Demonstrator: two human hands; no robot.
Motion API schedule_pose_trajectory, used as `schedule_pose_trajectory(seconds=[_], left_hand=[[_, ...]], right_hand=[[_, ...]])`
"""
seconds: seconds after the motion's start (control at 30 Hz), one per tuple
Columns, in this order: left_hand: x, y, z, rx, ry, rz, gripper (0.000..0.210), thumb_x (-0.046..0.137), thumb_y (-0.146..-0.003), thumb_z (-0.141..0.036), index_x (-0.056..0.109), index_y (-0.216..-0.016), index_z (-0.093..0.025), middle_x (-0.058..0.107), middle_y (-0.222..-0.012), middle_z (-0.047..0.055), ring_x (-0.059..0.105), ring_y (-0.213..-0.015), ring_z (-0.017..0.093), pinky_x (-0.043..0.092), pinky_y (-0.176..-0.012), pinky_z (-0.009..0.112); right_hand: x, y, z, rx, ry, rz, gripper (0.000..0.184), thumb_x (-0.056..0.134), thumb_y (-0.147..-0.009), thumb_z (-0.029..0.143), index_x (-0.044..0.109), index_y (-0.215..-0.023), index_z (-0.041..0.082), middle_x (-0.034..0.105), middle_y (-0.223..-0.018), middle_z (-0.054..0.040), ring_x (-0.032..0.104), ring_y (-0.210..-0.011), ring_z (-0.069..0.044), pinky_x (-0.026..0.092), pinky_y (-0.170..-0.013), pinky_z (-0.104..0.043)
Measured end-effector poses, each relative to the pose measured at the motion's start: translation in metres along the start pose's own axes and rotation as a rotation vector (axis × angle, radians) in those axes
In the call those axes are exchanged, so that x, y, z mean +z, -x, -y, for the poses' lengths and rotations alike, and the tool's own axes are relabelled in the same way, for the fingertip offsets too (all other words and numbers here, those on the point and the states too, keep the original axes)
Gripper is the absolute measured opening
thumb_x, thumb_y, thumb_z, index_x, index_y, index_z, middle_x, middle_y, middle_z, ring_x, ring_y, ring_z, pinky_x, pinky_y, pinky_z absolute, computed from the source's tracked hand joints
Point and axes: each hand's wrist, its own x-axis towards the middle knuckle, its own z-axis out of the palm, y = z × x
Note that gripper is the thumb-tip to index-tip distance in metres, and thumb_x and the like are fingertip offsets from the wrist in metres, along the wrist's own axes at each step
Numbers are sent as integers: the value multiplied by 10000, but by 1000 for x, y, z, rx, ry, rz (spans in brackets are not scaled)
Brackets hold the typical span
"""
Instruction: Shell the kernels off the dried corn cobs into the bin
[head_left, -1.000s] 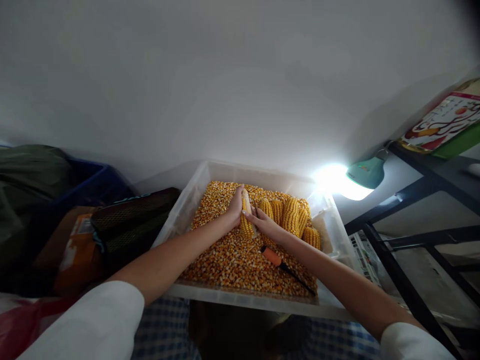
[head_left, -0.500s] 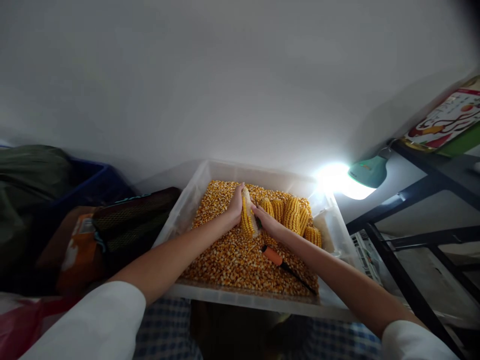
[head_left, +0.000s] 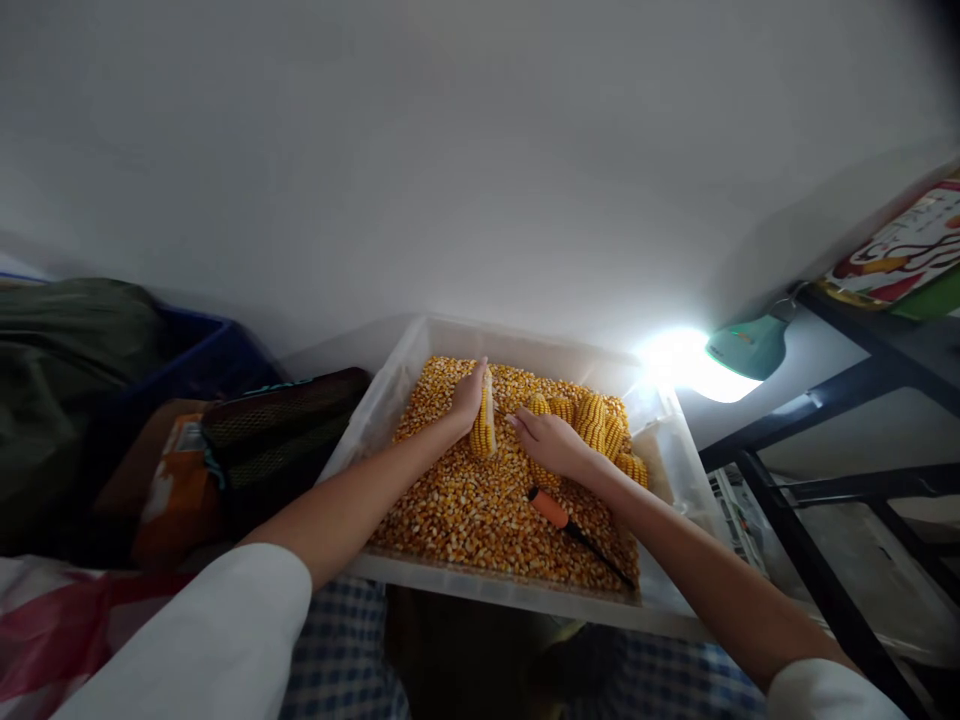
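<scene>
My left hand [head_left: 469, 398] is wrapped around an ear of corn [head_left: 482, 432], held upright over the loose kernels [head_left: 457, 510]. A pale strip on the ear's right side is stripped of kernels. Just right of it is my right hand [head_left: 551, 442], its fingers closed and apart from the ear. Whatever those fingers hold, if anything, is too small to make out. Several whole ears of corn [head_left: 592, 424] lie beyond and to the right of that hand. A screwdriver-like tool [head_left: 551, 508], with an orange and black handle and a dark shaft, rests on the kernels.
A clear plastic bin [head_left: 495, 598] holds the corn, its back against a wall. At the right are a lit lamp [head_left: 750, 348] and a dark metal rack [head_left: 806, 570]. A dark mesh bag [head_left: 289, 435] and a blue crate [head_left: 217, 345] stand on the left.
My right hand has drawn away from the ear to the right, leaving a gap. My left hand and the ear have shifted slightly left. The view has turned a little.
</scene>
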Motion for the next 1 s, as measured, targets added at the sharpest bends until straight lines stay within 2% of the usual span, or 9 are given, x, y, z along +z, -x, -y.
schedule_pose_trajectory(seconds=[0.1,0.27,0.63,0.8,1.0], left_hand=[[-3,-4,7,22,31,-20,445,409,-661,-631,436,-625,-188,445,-444,-31,466,-366,115,367,-385,232],[-1,-2,9,38,45,26,479,397,-647,-660,446,-611,-185,454,-421,-26,470,-343,123,372,-370,237],[-1,0,5,11,21,21,506,392,-633,-679,468,-602,-180,461,-399,-11,517,-375,155,385,-378,248],[0,-1,6,20,-8,21,513,387,-628,-687,450,-582,-179,466,-398,-7,498,-349,143,381,-364,242],[1,0,7,70,-59,8,492,378,-662,-658,451,-571,-180,460,-403,-10,473,-349,124,364,-371,230]], right_hand=[[3,2,4,-51,24,43,389,186,-884,407,490,-927,168,572,-687,-52,488,-587,-146,237,-540,-249],[8,2,6,-78,3,105,361,236,-881,374,531,-894,166,594,-714,-53,488,-585,-132,240,-544,-236],[11,-1,1,-121,-54,95,397,255,-868,343,587,-748,161,586,-663,-45,459,-564,-114,252,-537,-219],[14,-3,0,-74,-100,110,384,287,-854,340,603,-733,159,599,-685,-49,479,-584,-122,266,-540,-216],[21,-6,3,39,-267,160,366,303,-843,299,624,-734,162,610,-691,-36,516,-635,-122,306,-565,-199]])
